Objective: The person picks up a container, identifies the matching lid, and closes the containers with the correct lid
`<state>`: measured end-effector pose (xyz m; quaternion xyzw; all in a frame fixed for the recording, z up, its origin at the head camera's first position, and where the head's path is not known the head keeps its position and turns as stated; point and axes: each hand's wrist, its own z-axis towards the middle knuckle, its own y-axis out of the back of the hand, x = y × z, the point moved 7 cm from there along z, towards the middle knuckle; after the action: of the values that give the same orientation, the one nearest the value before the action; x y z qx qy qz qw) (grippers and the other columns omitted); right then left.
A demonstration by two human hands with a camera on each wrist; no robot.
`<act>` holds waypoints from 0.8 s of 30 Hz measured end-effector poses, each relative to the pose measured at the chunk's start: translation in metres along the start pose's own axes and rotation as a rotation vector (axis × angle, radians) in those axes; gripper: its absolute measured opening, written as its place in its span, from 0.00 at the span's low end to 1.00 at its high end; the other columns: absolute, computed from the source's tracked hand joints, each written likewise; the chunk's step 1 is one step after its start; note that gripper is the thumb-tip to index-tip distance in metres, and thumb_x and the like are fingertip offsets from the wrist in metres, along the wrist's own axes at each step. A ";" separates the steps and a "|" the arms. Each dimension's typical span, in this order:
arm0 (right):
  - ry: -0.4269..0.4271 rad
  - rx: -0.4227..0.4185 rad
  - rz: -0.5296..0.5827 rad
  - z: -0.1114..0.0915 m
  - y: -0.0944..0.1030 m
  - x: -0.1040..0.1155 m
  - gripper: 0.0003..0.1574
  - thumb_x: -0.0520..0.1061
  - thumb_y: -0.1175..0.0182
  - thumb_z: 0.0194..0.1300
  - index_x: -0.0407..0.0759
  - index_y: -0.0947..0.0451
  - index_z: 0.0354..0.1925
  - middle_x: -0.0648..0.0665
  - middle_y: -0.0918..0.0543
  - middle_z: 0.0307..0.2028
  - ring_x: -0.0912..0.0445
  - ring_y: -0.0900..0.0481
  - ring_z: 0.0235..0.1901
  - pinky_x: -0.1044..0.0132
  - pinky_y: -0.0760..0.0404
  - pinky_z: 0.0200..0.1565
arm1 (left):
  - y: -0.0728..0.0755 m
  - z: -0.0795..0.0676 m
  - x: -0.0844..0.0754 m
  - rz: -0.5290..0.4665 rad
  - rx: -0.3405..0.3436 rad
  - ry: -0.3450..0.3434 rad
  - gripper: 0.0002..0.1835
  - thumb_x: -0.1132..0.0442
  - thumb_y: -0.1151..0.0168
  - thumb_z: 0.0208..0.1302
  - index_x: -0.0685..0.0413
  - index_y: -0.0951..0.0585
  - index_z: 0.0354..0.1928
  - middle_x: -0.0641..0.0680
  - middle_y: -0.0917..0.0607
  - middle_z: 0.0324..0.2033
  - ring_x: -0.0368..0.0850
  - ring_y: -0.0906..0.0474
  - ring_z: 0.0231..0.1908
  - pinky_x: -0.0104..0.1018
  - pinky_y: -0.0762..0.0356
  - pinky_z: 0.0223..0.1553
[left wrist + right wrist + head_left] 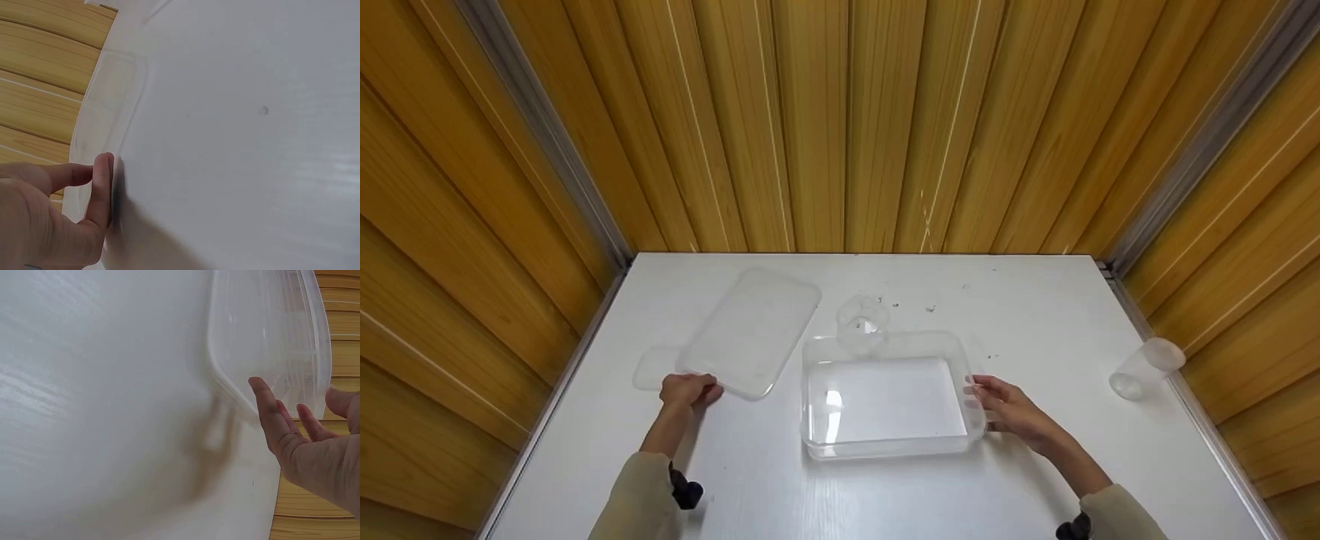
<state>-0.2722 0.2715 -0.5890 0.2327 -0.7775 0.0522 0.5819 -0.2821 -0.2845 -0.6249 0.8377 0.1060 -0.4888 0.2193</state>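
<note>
A clear rectangular plastic lid [757, 330] lies slanted on the left of the table. My left hand [688, 390] pinches its near left corner; in the left wrist view, thumb and fingers [101, 191] meet at the clear edge. In the middle stands a clear rectangular plastic box [885, 448], its top uncovered. At the box's right side is my right hand [1012, 409], fingertips right at the wall. The right wrist view shows those fingers [270, 410] loosely spread beside the box's corner, thumb near the rim.
Just behind the box sits a small clear scalloped cup [862, 315]. A clear cylindrical container [1147, 367] lies on its side by the table's right edge. A smaller clear flat piece [652, 367] is left of the lid. Wood-patterned walls [847, 127] enclose the white table [750, 480].
</note>
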 end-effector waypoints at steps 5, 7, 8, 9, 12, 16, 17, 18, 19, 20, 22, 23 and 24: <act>-0.019 -0.022 0.002 0.000 0.001 -0.001 0.40 0.54 0.51 0.81 0.29 0.47 0.76 0.24 0.38 0.73 0.45 0.22 0.61 0.56 0.15 0.51 | -0.006 -0.004 -0.005 -0.184 0.135 0.085 0.07 0.72 0.38 0.63 0.69 0.20 0.41 0.51 0.15 0.21 0.37 0.17 0.23 0.25 0.18 0.30; -0.029 -0.036 0.004 0.000 0.001 -0.002 0.41 0.54 0.51 0.81 0.29 0.47 0.76 0.24 0.37 0.72 0.46 0.21 0.60 0.56 0.15 0.51 | -0.009 -0.006 -0.008 -0.211 0.178 0.106 0.08 0.70 0.41 0.66 0.69 0.20 0.43 0.51 0.15 0.21 0.37 0.17 0.23 0.24 0.19 0.30; -0.033 -0.040 0.003 0.001 0.001 -0.002 0.41 0.55 0.51 0.81 0.29 0.47 0.76 0.24 0.36 0.72 0.47 0.21 0.59 0.56 0.15 0.51 | -0.008 -0.007 -0.009 -0.212 0.190 0.111 0.08 0.69 0.42 0.67 0.68 0.21 0.44 0.50 0.15 0.22 0.36 0.17 0.23 0.24 0.19 0.29; -0.037 -0.041 0.001 0.001 0.000 -0.003 0.41 0.55 0.51 0.81 0.29 0.47 0.76 0.24 0.36 0.72 0.47 0.21 0.59 0.56 0.15 0.51 | -0.008 -0.007 -0.010 -0.212 0.200 0.114 0.09 0.69 0.42 0.68 0.68 0.22 0.46 0.50 0.16 0.23 0.36 0.18 0.23 0.23 0.20 0.29; -0.049 -0.038 0.006 0.000 -0.001 -0.003 0.42 0.56 0.50 0.80 0.30 0.47 0.76 0.25 0.37 0.73 0.47 0.21 0.60 0.55 0.16 0.53 | -0.006 -0.008 -0.012 -0.235 0.206 0.109 0.10 0.67 0.44 0.70 0.67 0.24 0.47 0.51 0.17 0.26 0.37 0.19 0.25 0.23 0.21 0.29; -0.051 -0.020 0.023 0.000 -0.004 -0.002 0.41 0.55 0.51 0.81 0.30 0.48 0.76 0.25 0.37 0.73 0.47 0.23 0.61 0.53 0.16 0.55 | -0.003 -0.011 -0.016 -0.371 0.223 0.084 0.06 0.70 0.42 0.70 0.66 0.24 0.45 0.51 0.16 0.29 0.40 0.15 0.31 0.26 0.14 0.39; -0.051 -0.015 0.029 0.000 -0.005 -0.002 0.41 0.54 0.51 0.81 0.30 0.48 0.76 0.25 0.37 0.72 0.47 0.23 0.61 0.52 0.16 0.55 | -0.003 -0.012 -0.017 -0.410 0.235 0.081 0.05 0.71 0.41 0.70 0.65 0.24 0.44 0.51 0.14 0.30 0.40 0.14 0.32 0.27 0.14 0.41; -0.052 -0.011 0.032 0.000 -0.006 -0.001 0.41 0.54 0.51 0.81 0.29 0.48 0.76 0.25 0.36 0.72 0.47 0.23 0.61 0.52 0.16 0.55 | -0.004 -0.013 -0.019 -0.447 0.249 0.077 0.04 0.72 0.41 0.70 0.65 0.24 0.43 0.51 0.14 0.30 0.40 0.13 0.33 0.28 0.13 0.43; -0.054 -0.012 0.030 0.000 -0.006 -0.001 0.41 0.54 0.50 0.81 0.29 0.47 0.76 0.25 0.35 0.71 0.47 0.22 0.60 0.52 0.16 0.55 | -0.004 -0.014 -0.021 -0.476 0.266 0.071 0.05 0.72 0.41 0.70 0.65 0.24 0.45 0.51 0.13 0.31 0.40 0.13 0.34 0.29 0.14 0.45; -0.054 -0.011 0.029 0.000 -0.007 0.000 0.41 0.54 0.50 0.81 0.29 0.47 0.76 0.24 0.35 0.71 0.47 0.22 0.60 0.51 0.16 0.55 | -0.005 -0.016 -0.024 -0.498 0.279 0.065 0.07 0.73 0.42 0.71 0.67 0.24 0.48 0.51 0.12 0.31 0.40 0.12 0.34 0.29 0.14 0.46; -0.053 -0.011 0.028 0.000 -0.007 0.001 0.41 0.53 0.50 0.80 0.29 0.47 0.76 0.24 0.34 0.70 0.48 0.21 0.60 0.51 0.16 0.56 | -0.006 -0.018 -0.029 -0.517 0.302 0.056 0.16 0.73 0.44 0.72 0.69 0.27 0.59 0.50 0.10 0.31 0.40 0.11 0.35 0.30 0.14 0.46; -0.051 -0.011 0.028 -0.001 -0.007 0.002 0.41 0.53 0.50 0.80 0.29 0.47 0.76 0.25 0.34 0.70 0.48 0.21 0.60 0.51 0.16 0.56 | -0.006 -0.019 -0.031 -0.520 0.310 0.051 0.20 0.73 0.45 0.73 0.69 0.30 0.64 0.50 0.10 0.32 0.40 0.11 0.36 0.30 0.14 0.46; -0.050 -0.010 0.030 -0.001 -0.008 0.002 0.41 0.53 0.50 0.80 0.28 0.47 0.76 0.24 0.34 0.70 0.47 0.21 0.60 0.50 0.16 0.56 | -0.006 -0.019 -0.034 -0.521 0.316 0.042 0.24 0.73 0.45 0.73 0.69 0.34 0.68 0.50 0.10 0.32 0.40 0.11 0.36 0.30 0.14 0.46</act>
<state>-0.2690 0.2642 -0.5883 0.2196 -0.7953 0.0513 0.5627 -0.2865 -0.2689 -0.5888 0.8160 0.2446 -0.5215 -0.0486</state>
